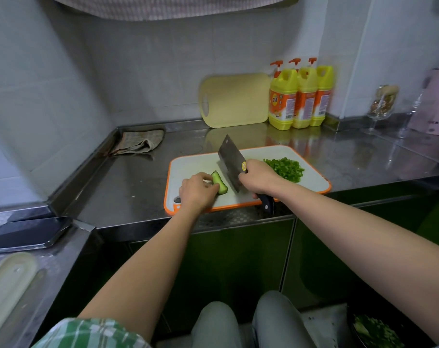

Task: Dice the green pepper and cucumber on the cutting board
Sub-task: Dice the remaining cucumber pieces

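A white cutting board (193,164) with an orange rim lies on the steel counter. On its left part my left hand (197,190) presses down on a short piece of cucumber (219,183), holding it in place. My right hand (260,178) grips the black handle of a cleaver (229,160); the blade stands just right of the cucumber, edge down at the board. A heap of diced green pepper (286,169) lies on the board's right part, behind my right hand.
A yellow spare board (236,100) leans on the back wall beside three yellow detergent bottles (300,96). A folded cloth (138,143) lies at the back left. Glasses (384,106) and a pink appliance (436,101) stand at right. A dark bowl of green scraps (374,331) sits below.
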Tool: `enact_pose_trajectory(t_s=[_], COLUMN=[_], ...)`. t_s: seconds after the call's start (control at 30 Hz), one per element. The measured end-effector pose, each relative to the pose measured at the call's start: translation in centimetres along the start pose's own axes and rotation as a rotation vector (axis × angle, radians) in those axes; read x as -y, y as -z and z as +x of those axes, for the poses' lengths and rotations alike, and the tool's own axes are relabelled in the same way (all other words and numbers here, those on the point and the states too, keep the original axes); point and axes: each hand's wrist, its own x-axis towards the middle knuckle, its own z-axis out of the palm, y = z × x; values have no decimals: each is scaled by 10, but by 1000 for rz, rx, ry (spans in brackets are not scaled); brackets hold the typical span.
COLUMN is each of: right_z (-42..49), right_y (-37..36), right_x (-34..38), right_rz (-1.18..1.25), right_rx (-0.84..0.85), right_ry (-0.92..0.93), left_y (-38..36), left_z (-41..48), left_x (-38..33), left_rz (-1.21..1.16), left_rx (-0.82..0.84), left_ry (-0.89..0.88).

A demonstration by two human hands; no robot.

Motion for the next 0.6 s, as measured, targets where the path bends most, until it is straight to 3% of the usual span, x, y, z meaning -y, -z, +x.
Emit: enact_pose_trajectory(t_s=[0.6], right_z=[-16], right_y=[-5], right_x=[23], right_rz=[-182], right_rx=[76], right_ry=[-17], left_y=[-11], left_z=[-6], left_x=[-11], left_rz=[5], left_rx=[-106], left_ry=[81])
